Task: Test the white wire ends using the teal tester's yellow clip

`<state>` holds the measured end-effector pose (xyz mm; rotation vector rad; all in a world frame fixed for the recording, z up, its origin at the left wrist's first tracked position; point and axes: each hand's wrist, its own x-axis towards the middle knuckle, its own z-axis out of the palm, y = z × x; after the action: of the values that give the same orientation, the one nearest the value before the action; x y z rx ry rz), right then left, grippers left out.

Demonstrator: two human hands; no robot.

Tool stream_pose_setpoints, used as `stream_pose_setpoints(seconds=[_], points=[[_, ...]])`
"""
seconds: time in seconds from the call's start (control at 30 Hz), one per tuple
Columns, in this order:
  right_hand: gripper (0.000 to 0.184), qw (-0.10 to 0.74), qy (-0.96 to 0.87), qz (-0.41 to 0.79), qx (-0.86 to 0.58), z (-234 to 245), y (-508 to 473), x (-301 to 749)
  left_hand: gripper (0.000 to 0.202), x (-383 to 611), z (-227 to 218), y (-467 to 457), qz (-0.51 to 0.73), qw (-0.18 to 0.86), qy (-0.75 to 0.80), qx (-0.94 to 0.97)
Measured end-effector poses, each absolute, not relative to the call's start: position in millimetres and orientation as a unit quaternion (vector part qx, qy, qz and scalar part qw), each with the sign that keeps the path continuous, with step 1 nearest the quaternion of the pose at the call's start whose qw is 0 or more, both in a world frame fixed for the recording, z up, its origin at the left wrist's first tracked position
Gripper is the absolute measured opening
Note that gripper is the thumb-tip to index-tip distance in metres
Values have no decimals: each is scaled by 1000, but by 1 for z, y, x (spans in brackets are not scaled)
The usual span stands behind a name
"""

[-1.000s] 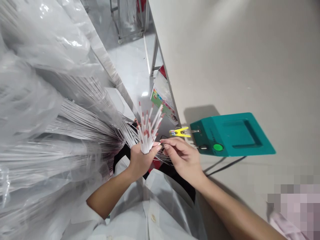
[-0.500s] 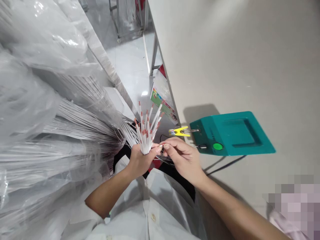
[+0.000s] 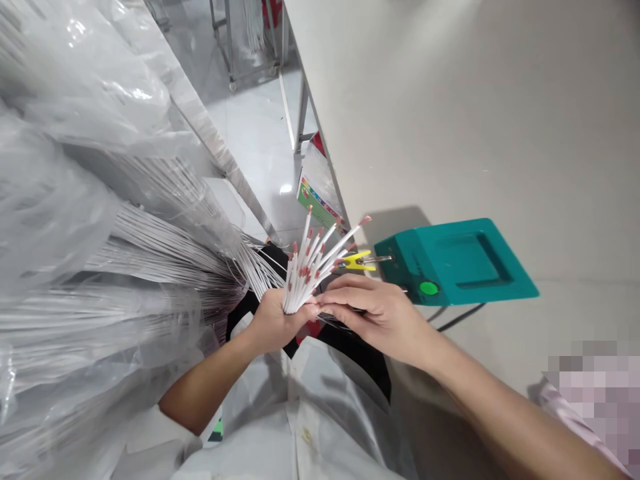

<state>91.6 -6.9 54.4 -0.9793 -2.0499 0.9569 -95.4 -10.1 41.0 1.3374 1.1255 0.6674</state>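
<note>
My left hand [image 3: 274,325] is wrapped round a bundle of white cables [image 3: 301,285]. Their free ends fan upward and to the right, each with a short reddish tip. Beside its thumb, the fingertips of my right hand [image 3: 384,316] come together at the right side of the bundle. Whatever is between those fingertips is too small and covered to make out. Just beyond my right hand, a yellow clip [image 3: 358,261] is attached to the metal terminal of a teal tester box [image 3: 453,263] with a lit green light [image 3: 429,288].
Many grey-white cables [image 3: 165,230] under clear plastic sheets [image 3: 75,173] fill the left side. The pale tabletop [image 3: 450,133] spans the right. A printed box [image 3: 320,200] is below the table edge, and a wheeled metal rack [image 3: 230,60] stands farther back. Another person's pink sleeve [image 3: 575,417] is at lower right.
The bundle's free ends have tilted to the right, over part of the yellow clip. My right fingers, earlier pinching a thin red-tipped wire, are now straighter and against the left thumb.
</note>
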Motion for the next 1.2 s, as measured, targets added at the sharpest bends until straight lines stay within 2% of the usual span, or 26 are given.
stream_pose_setpoints(seconds=[0.2,0.3,0.43,0.53,0.63,0.77,0.87,1.03,1.2], points=[[14,309,-795,398,-338,64,4,95,22,-104,45,-4,273,633,430,583],[15,306,-736,503,-335,61,7,91,25,-104,45,-5,266,657,419,567],[28,322,-592,628,-389,52,0,85,29,-103,40,-7,288,667,449,520],[32,302,-570,612,-458,46,-7,83,30,-102,37,-9,311,670,467,485],[28,315,-586,559,-495,45,-11,85,29,-101,37,-8,316,672,466,480],[13,401,-665,417,-472,53,-10,87,29,-98,42,-7,310,660,465,502],[14,392,-739,363,-410,61,-5,89,31,-98,43,-6,300,648,465,524],[14,301,-801,397,-331,69,6,93,31,-102,43,-4,274,643,426,575],[8,321,-713,533,-323,64,8,90,36,-106,44,-3,253,677,403,561]])
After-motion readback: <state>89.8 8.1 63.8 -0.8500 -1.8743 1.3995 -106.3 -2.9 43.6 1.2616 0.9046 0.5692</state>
